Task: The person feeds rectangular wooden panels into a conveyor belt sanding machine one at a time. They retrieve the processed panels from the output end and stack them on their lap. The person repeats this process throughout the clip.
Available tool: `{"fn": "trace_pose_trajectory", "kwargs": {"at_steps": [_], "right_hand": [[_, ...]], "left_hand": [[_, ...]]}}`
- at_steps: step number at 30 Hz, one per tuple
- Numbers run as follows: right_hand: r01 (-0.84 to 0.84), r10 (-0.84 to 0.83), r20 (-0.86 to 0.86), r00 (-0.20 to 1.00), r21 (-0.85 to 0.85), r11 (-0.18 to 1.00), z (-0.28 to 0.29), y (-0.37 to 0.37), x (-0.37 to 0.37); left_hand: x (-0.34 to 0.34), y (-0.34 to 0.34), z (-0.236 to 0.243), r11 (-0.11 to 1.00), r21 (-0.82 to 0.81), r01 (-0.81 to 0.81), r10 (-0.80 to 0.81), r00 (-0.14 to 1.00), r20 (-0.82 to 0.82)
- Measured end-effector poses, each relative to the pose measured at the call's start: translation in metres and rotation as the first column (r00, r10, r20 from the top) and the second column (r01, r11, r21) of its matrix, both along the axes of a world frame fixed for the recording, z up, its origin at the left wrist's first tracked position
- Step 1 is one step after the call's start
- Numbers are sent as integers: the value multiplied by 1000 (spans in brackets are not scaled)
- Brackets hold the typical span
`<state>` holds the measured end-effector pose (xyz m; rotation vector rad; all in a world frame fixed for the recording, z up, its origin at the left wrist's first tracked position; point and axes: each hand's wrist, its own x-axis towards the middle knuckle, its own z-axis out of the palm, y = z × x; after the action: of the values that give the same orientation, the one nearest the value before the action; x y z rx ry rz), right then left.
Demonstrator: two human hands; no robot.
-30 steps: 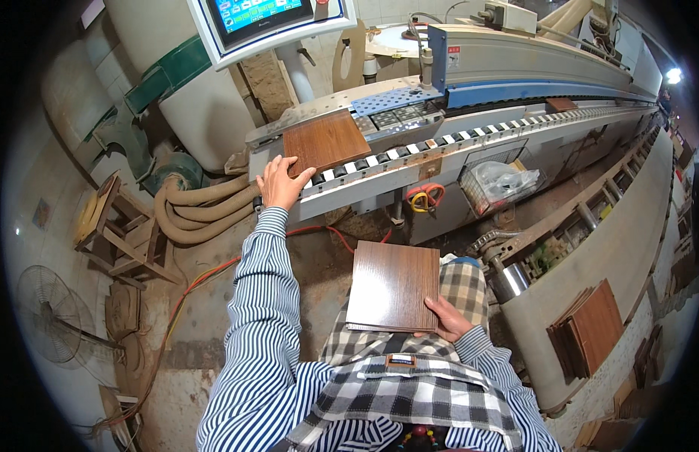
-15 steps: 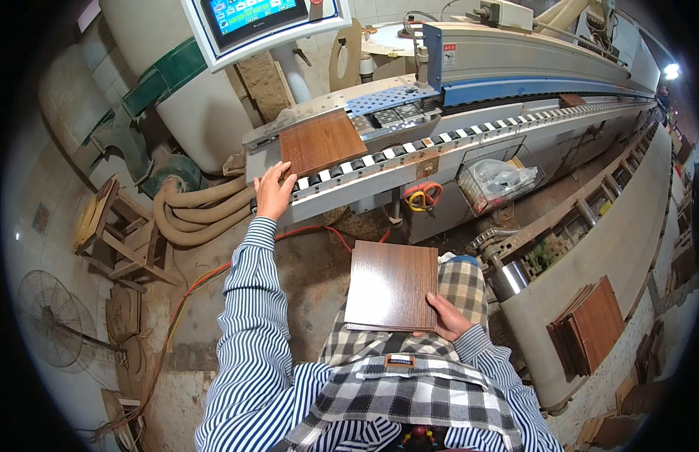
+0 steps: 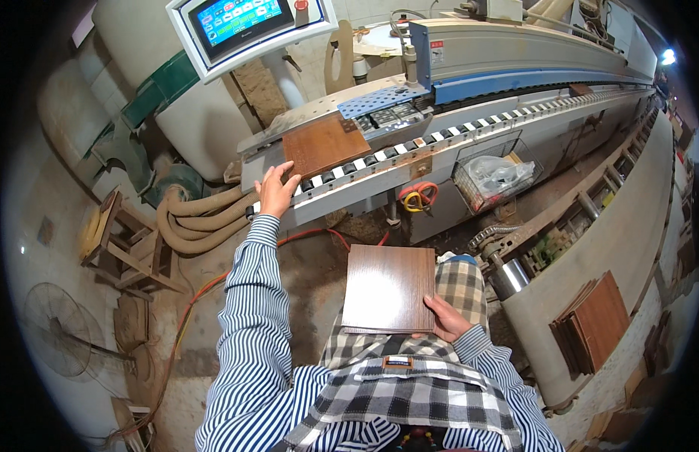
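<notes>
A brown wood-grain board [image 3: 324, 147] lies flat on the machine's infeed end, beside the roller-chain track [image 3: 387, 153]. My left hand [image 3: 275, 192] reaches out to its near left corner, fingers spread and fingertips against the edge. Over my lap, a small stack of darker wood-grain panels [image 3: 391, 282] is held by my right hand [image 3: 449, 319]. The thumb rests on the top panel and the other fingers are hidden underneath. Glare whitens part of that top face.
Behind the board stands a blue perforated plate [image 3: 379, 98], with a touch-screen panel [image 3: 244, 30] at upper left. A wire basket [image 3: 496, 177] and scissors [image 3: 418, 197] hang below the track. More panels [image 3: 590, 324] are stacked on the conveyor belt [image 3: 530, 331] at right.
The board has slid slightly rightward along the track, with my left hand following its corner. My view has shifted a little. My right hand still holds the panels over my lap.
</notes>
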<state>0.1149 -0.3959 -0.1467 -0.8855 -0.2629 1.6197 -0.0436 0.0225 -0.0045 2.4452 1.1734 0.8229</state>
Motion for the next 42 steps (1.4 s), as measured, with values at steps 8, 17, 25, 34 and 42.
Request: {"fn": "trace_pose_trajectory", "kwargs": {"at_steps": [8,17,25,34,42], "right_hand": [[5,-3,-37,999,34,999,-5,-2,3],[3,-1,-42,999,44,999,-3,-3,4],[9,-7,-28,1000,54,998,-2,-3,4],[26,10,-223,975,160,987,-11,-5,8],[38,-20,-140,990,130,991,0,-3,2]], "left_hand": [[71,-28,9,997,79,27,-24,999,-40],[160,-51,1,979,175,109,-120,991,56],[210,-48,-9,940,15,340,-339,933,124],[67,-145,-44,871,-103,480,-375,786,492],[-104,-230,-132,595,-786,170,91,957,277]]}}
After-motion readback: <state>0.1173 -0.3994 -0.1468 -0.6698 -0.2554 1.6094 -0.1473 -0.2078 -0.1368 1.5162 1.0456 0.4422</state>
